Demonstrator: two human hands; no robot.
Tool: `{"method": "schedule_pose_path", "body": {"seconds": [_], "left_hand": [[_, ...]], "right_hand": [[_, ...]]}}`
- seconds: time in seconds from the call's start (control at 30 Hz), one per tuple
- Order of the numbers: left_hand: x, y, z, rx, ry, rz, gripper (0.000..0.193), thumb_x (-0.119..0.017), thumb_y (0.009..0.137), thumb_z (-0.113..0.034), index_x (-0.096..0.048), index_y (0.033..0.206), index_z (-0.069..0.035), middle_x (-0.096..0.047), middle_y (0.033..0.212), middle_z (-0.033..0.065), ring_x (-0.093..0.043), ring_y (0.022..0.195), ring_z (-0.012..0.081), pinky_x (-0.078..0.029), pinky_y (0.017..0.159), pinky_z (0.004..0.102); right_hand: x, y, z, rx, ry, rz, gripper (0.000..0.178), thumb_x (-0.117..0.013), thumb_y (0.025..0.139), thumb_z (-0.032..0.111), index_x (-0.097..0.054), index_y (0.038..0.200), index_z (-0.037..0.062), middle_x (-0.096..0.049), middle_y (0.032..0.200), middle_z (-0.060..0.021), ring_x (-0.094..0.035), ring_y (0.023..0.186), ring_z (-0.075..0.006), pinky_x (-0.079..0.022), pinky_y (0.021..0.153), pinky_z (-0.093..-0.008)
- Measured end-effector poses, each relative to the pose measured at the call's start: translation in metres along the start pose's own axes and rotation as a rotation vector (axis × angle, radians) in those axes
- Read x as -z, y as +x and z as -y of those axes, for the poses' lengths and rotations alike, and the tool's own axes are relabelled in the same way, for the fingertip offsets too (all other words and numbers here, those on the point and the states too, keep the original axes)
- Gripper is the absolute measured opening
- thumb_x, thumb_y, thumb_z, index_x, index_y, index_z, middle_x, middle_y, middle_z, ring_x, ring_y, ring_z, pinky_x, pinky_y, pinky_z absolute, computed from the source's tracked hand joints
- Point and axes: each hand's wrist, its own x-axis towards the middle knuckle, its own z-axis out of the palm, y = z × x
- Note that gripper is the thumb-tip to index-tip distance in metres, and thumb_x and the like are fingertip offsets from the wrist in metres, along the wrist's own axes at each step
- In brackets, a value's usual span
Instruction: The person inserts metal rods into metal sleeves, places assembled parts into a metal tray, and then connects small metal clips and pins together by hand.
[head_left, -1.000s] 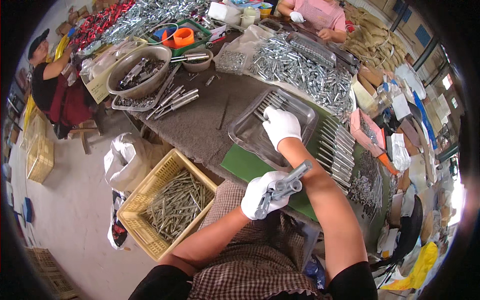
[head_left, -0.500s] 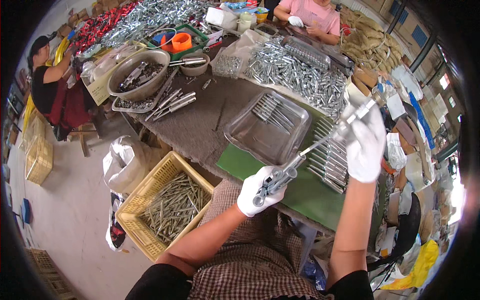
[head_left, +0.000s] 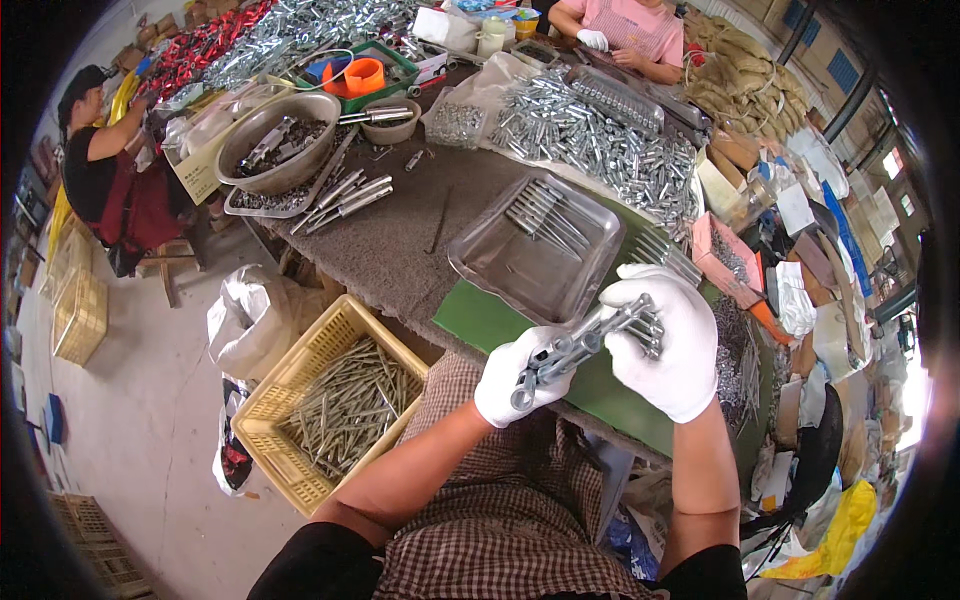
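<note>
My left hand [head_left: 522, 378], in a white glove, is closed around several silver metal tubes [head_left: 566, 352] with open round ends. Opposite it my right hand [head_left: 668, 345], also gloved, is curled about the far end of this bundle, where several short rod ends show between thumb and fingers. Just beyond the hands lies a shallow metal tray [head_left: 478, 262] with a row of slim metal rods [head_left: 548, 215] at its far side. More rods [head_left: 665, 252] lie on the green mat [head_left: 480, 318]; my right hand hides part of that row.
A yellow basket [head_left: 262, 410] of long metal pieces stands left below the table. Farther back are a heap of metal parts [head_left: 590, 150], a metal basin [head_left: 240, 165] and a pink box [head_left: 722, 262]. Two other people work at the far side and far left.
My right hand has come down and left to the bundle in my left hand. The long rod that ran between my hands no longer shows as one. My left hand has barely moved.
</note>
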Motion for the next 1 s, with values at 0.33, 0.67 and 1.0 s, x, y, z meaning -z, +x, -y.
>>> {"method": "schedule_pose_path", "body": {"seconds": [0.33,0.67,1.0], "left_hand": [[0.000,-0.009,0.031,0.066,-0.266,0.203,0.047,-0.073,0.072,-0.010,-0.054,0.114,-0.009,-0.064,0.079,0.0067,-0.063,0.065,0.0198,-0.051,0.063,0.0300],[0.000,-0.006,0.014,-0.032,-0.255,0.130,0.022,-0.058,0.086,-0.003,-0.057,0.108,0.000,-0.062,0.085,0.0062,-0.057,0.065,0.0107,-0.046,0.055,0.0232],[0.003,0.002,0.012,-0.144,-0.013,0.080,0.048,-0.072,0.069,-0.016,-0.054,0.113,-0.008,-0.065,0.075,0.0099,-0.065,0.066,0.0294,-0.051,0.063,0.0353]], "right_hand": [[0.001,0.004,-0.027,0.007,0.425,0.383,0.038,-0.078,0.061,0.010,-0.063,0.097,0.0083,-0.064,0.100,-0.0082,-0.059,0.102,-0.0306,-0.047,0.089,-0.0392],[-0.091,0.051,-0.120,-0.420,-0.118,0.365,0.028,-0.069,0.077,0.024,-0.064,0.100,0.0079,-0.066,0.093,-0.0128,-0.063,0.088,-0.0265,-0.048,0.082,-0.0350],[-0.154,0.064,-0.135,-0.431,-0.523,0.451,0.024,-0.068,0.078,0.022,-0.060,0.096,0.0080,-0.065,0.091,-0.0162,-0.062,0.089,-0.0350,-0.048,0.079,-0.0448]]}}
